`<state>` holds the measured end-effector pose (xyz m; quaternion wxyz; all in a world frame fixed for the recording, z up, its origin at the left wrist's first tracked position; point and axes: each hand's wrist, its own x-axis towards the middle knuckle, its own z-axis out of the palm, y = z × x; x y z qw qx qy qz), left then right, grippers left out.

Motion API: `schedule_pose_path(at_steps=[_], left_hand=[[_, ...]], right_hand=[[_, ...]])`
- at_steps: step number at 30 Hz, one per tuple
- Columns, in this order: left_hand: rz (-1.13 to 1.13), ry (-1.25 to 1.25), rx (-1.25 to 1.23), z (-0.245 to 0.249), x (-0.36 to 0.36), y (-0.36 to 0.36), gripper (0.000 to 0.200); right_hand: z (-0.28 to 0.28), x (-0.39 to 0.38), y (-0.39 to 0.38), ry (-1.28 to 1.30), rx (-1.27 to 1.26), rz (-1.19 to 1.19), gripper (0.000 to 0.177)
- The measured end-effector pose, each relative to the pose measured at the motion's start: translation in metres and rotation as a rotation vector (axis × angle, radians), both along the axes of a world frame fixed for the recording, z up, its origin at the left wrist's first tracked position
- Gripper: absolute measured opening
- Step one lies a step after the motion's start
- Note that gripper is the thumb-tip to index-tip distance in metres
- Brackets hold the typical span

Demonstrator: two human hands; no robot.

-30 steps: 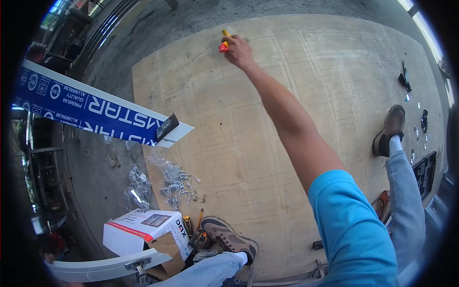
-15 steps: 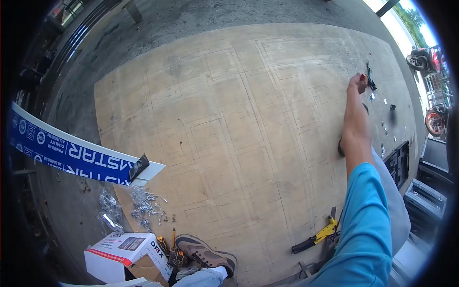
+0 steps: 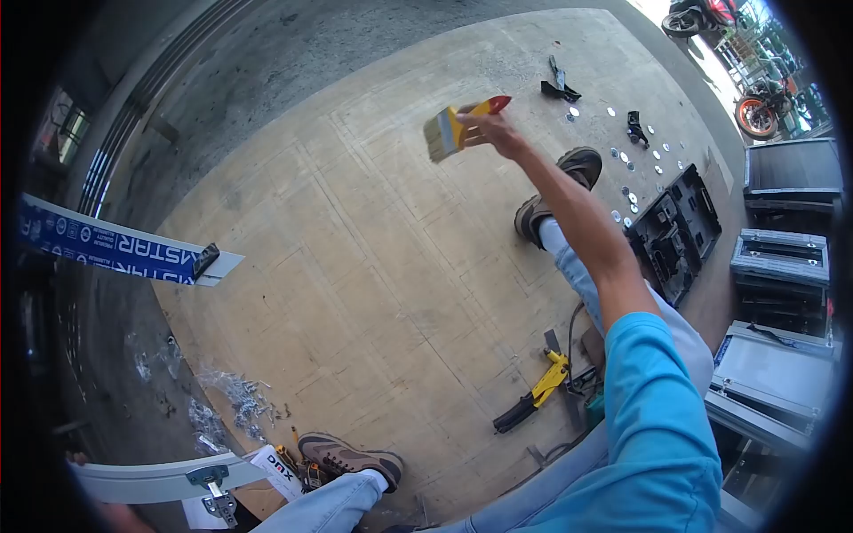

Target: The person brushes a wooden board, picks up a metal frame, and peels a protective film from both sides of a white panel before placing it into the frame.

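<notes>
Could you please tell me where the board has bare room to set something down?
The board looks bare across its middle, from beneath the held brush to the yellow tool and left shoe. Discs and a black case crowd its right; loose hardware, its lower left.

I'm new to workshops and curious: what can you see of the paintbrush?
The paintbrush is broad and flat, with pale bristles, a grey, metal-looking band and a yellow handle ending in red. The right hand grips its handle, bristles pointing left in the picture, over the wooden board. Whether they touch it is unclear.
</notes>
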<state>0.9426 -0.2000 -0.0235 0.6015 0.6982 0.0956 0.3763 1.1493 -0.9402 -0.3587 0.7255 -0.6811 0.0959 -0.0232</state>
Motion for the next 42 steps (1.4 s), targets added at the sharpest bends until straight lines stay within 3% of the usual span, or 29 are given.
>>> schedule_pose_path(at_steps=[3, 5, 6, 7, 8, 10, 11, 12, 13, 14, 15, 18, 19, 20, 21, 23, 25, 27, 28, 29, 30, 33, 37, 38, 40, 41, 42], left_hand=[[0.057, -0.049, 0.005, 0.002, -0.004, -0.001, 0.049], [0.114, -0.029, 0.051, 0.003, -0.007, -0.003, 0.049], [0.157, -0.024, 0.058, 0.004, -0.009, -0.002, 0.049], [0.195, 0.001, 0.062, 0.004, -0.011, -0.002, 0.049], [0.147, 0.025, 0.073, 0.005, -0.013, 0.016, 0.048], [0.089, 0.029, 0.094, 0.014, -0.006, 0.062, 0.048], [0.046, 0.028, 0.112, 0.007, -0.004, 0.091, 0.048], [-0.038, 0.051, 0.384, -0.002, 0.006, 0.136, 0.046], [-0.059, 0.06, 0.385, -0.002, 0.02, 0.092, 0.046], [0.1, 0.033, 0.156, 0.003, 0.029, 0.005, 0.047], [0.266, -0.01, -0.082, 0.009, 0.028, -0.048, 0.047], [0.149, 0.035, -0.142, 0.011, 0.019, -0.044, 0.049], [0.082, 0.035, -0.211, 0.013, 0.012, -0.035, 0.05], [0.082, 0.021, -0.215, 0.012, 0.006, -0.032, 0.05], [0.052, -0.013, -0.253, 0.013, 0.003, -0.029, 0.052], [0.027, -0.032, -0.317, 0.008, -0.002, 0.006, 0.054], [-0.724, 0.046, -0.255, -0.014, -0.008, 0.098, 0.058], [-0.4, -0.014, -0.317, -0.025, -0.006, 0.085, 0.062], [-0.313, -0.049, -0.337, -0.024, -0.008, 0.063, 0.064], [-0.234, -0.091, -0.353, -0.022, -0.012, 0.041, 0.067], [-0.264, -0.102, -0.387, -0.026, -0.008, 0.047, 0.068], [-0.217, -0.106, -0.432, -0.018, -0.014, 0.029, 0.068], [-0.13, -0.13, -0.354, 0.001, -0.038, -0.028, 0.07], [-0.126, -0.126, -0.362, 0.002, -0.042, -0.031, 0.07], [-0.12, -0.144, -0.396, 0.006, -0.049, -0.041, 0.071], [-0.098, -0.125, -0.401, 0.012, -0.057, -0.056, 0.071], [-0.127, -0.121, -0.409, 0.015, -0.061, -0.062, 0.071]], right_hand=[[-0.03, -0.02, 0.078, 0.031, -0.075, 0.16, 0.034], [-0.059, -0.029, 0.029, 0.131, -0.315, 0.016, 0.028], [-0.064, -0.033, -0.016, 0.223, -0.301, -0.248, 0.026], [-0.098, -0.023, -0.091, 0.213, -0.649, -0.528, 0.019], [-0.095, -0.044, -0.138, 0.125, -1.212, -0.622, 0.02], [-0.038, -0.056, -0.141, 0.216, -1.127, -0.657, 0.016], [-0.022, -0.057, -0.118, 0.167, -1.131, -0.455, 0.021], [-0.025, -0.065, -0.086, -0.044, -0.803, -0.24, 0.029], [0.0, -0.087, -0.031, 0.043, -0.513, 0.072, 0.033], [-0.002, -0.104, 0.011, 0.172, -0.246, 0.387, 0.032], [-0.003, -0.109, 0.017, 0.155, -0.25, 0.388, 0.032], [-0.039, -0.119, 0.021, 0.322, -0.473, 0.347, 0.022], [-0.037, -0.109, -0.014, -0.028, -1.139, 0.04, 0.018], [-0.025, -0.107, -0.055, -0.374, -1.576, -0.238, 0.016], [0.003, -0.108, -0.096, -0.432, -1.591, -0.465, 0.015], [0.087, -0.139, -0.125, 0.009, -1.273, -0.664, 0.017], [0.127, -0.189, -0.147, 0.106, -1.395, -0.601, 0.021], [0.107, -0.25, -0.179, 0.236, -1.379, -0.544, 0.024], [0.082, -0.284, -0.189, 0.336, -1.198, -0.566, 0.027], [0.069, -0.315, -0.16, 0.491, -0.662, -0.745, 0.027], [0.037, -0.335, -0.139, 0.492, -0.357, -0.771, 0.03], [-0.038, -0.371, -0.025, 0.341, 0.325, -0.523, 0.027], [-0.131, -0.371, 0.061, 0.075, 0.419, -0.355, 0.017], [-0.099, -0.368, 0.067, 0.099, 0.32, -0.465, 0.019], [-0.113, -0.348, 0.007, 0.112, -0.291, -0.783, 0.016], [-0.082, -0.348, -0.021, 0.288, -0.662, -0.875, 0.016], [-0.07, -0.346, -0.055, 0.454, -0.864, -0.884, 0.021]])
